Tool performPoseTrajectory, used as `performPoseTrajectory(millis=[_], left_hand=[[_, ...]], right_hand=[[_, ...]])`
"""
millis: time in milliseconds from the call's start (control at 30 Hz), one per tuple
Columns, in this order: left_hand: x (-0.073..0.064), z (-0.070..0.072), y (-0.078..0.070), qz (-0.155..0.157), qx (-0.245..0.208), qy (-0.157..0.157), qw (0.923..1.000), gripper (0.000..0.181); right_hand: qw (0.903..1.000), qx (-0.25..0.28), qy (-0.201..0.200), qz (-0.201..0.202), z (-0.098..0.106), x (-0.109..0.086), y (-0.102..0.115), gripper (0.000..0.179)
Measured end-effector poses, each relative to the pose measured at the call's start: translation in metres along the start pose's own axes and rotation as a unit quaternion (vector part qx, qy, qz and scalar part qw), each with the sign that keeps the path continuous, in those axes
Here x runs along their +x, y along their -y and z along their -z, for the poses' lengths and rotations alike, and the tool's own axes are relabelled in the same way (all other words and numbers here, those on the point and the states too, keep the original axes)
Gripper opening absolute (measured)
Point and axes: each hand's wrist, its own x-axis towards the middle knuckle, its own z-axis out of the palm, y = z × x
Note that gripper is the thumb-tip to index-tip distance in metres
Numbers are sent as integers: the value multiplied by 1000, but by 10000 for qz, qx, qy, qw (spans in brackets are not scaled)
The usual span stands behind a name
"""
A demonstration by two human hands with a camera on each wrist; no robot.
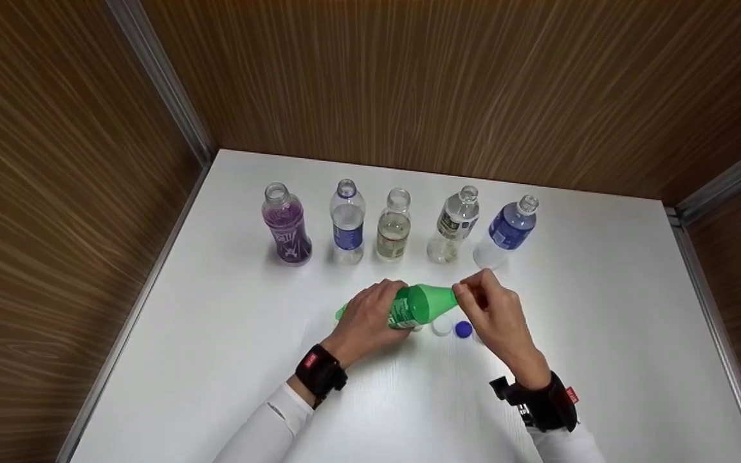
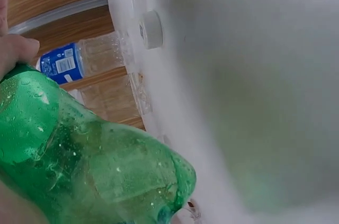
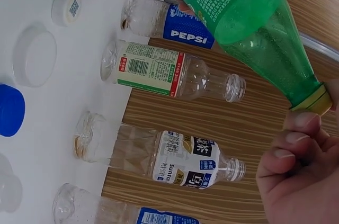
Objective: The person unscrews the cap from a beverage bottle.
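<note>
A green plastic bottle [image 1: 431, 302] is held tilted on its side above the white table, its neck toward the right. My left hand [image 1: 370, 315] grips it round the labelled body. At the neck, my right hand [image 1: 496, 315] pinches the yellow-green cap [image 3: 313, 100] between thumb and fingers, and the cap sits on the bottle mouth. Some liquid shows inside the green bottle. In the left wrist view its wet-looking base [image 2: 180, 181] points toward the table. Below the hands lie a blue cap [image 1: 463, 329] and a white cap [image 2: 151, 29].
Behind the hands stands a row of uncapped bottles: a purple one [image 1: 288, 228], a blue-labelled Pepsi one [image 1: 348, 228], a pale-labelled one [image 1: 393, 231], a white-labelled one [image 1: 455, 222] and a blue-labelled one [image 1: 509, 228]. Wood-grain panels [image 1: 409, 83] enclose the table [image 1: 216, 334].
</note>
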Motion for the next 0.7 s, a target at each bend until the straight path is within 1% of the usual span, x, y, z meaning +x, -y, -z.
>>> performPoseTrajectory(millis=[133,233,367,467,500,567,633,700], left_hand=[[-1,1,2,28,-304,155,9994,66],[-1,2,3,105,-537,295,9981,64],[-2,4,4,211,-782,449,9957,65],[-3,4,4,284,-835,492,9949,65],[-3,3,4,291,-800,480,9952,65],[-3,2,4,278,-632,399,9968,65],[-3,0,2,215,-266,239,9991,65],[-2,-1,1,115,247,18,9996,67]], right_hand=[[9994,158,290,65,3,0,1,12],[9986,230,457,163,4,-1,3,16],[9971,167,596,438,6,-2,2,22],[9958,85,662,624,7,-2,2,25],[9957,42,667,641,7,-2,1,25],[9967,-33,617,534,6,-2,1,22],[9984,-115,503,231,5,-2,1,16],[9989,-239,354,-190,3,-2,1,11]])
